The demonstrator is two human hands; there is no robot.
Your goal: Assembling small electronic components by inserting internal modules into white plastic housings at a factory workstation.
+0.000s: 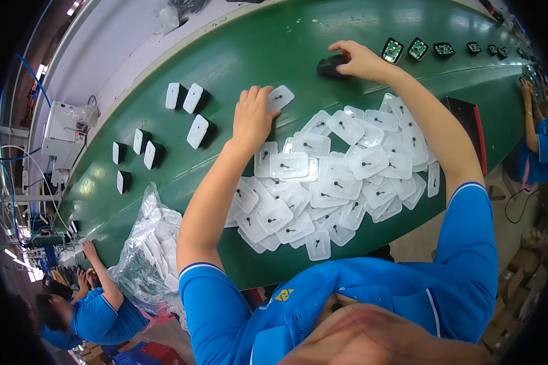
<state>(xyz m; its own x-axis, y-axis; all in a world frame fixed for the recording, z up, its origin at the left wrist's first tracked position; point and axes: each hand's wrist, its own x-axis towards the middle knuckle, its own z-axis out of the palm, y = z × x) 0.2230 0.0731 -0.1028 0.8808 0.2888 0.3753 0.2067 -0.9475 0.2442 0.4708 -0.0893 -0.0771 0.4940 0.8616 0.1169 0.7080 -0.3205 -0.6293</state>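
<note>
My left hand [253, 117] pinches a translucent white plastic cover [281, 97] between thumb and index finger, just above the green table surface. The cover is a rounded rectangle with a small dark keyhole-shaped mark. Farther right, my right hand [364, 63] grips a small black plastic case [331, 66] from its right side; its inside is turned out of sight. Below and between my forearms spreads a large pile of similar white covers [335, 179], overlapping in many directions.
Several black cases with white tops [195, 98] stand at left on the green table [237, 55]. Open cases with green circuit boards [418, 48] line the far right. A clear bag of covers [145, 255] lies front left; a black, red-edged box [466, 125] sits by my right arm. Co-workers [106, 313] flank both sides.
</note>
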